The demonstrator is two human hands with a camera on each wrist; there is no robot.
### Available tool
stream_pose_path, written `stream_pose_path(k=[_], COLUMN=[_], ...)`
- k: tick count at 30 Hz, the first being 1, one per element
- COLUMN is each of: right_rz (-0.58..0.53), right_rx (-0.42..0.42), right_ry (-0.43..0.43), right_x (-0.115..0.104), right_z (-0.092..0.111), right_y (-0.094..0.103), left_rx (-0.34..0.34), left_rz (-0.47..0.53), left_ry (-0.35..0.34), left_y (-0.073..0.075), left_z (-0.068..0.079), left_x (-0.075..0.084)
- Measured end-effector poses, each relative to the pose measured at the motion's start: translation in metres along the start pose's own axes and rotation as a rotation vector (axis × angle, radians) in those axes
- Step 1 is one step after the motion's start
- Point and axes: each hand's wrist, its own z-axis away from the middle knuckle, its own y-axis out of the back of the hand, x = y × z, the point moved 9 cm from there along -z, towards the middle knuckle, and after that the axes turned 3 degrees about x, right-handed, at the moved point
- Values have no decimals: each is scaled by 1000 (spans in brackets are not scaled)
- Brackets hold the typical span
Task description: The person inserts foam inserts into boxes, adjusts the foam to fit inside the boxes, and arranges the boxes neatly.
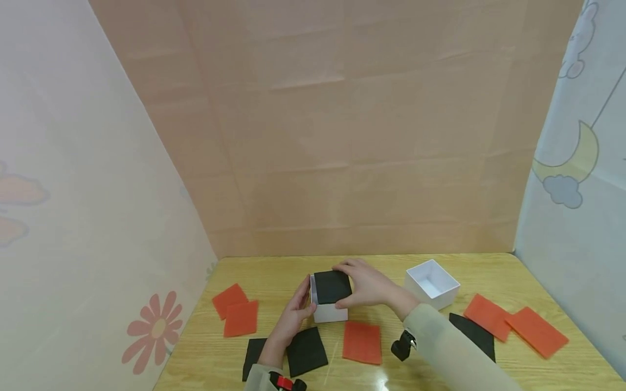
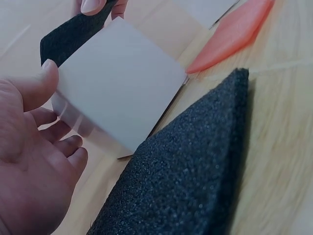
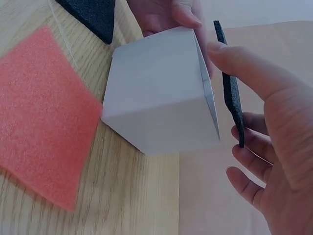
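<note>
A white open-topped box (image 1: 330,313) stands on the wooden table, in front of the person. My left hand (image 1: 289,317) holds its left side, thumb at the near corner and fingers along the wall. Between the thumb and fingers of my right hand (image 1: 369,285) is a black foam square (image 1: 332,287), pinched by opposite edges. The foam (image 3: 228,88) is just above the box opening in the right wrist view, a narrow gap separating it from the rim. Most of the box's inside is hidden beneath the foam.
Another white box (image 1: 446,298) stands at the right. Orange foam pieces lie at left (image 1: 241,319), in front (image 1: 362,343) and at right (image 1: 537,331). Black foam squares (image 1: 307,352) lie near the left forearm, and one black piece (image 1: 476,338) is partly under the right sleeve.
</note>
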Motion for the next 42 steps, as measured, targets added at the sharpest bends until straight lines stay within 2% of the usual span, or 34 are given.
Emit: stream_pose_path(k=[8,22,31,42], right_rz=[-20,-52,-119,-170], right_rx=[4,-16,-36,-59], right_ry=[2,-50,-87,-60], right_x=[-2,2,8,6], right_z=[-7,-12,-11,-9], right_y=[-8,-18,-22,-24], left_rx=[5,-7,-6,-1], left_rz=[10,-8,-8,0], left_ry=[15,7,17,15], left_y=[3,2,1,2], left_z=[0,1,0,0], left_x=[-2,1,1,-2])
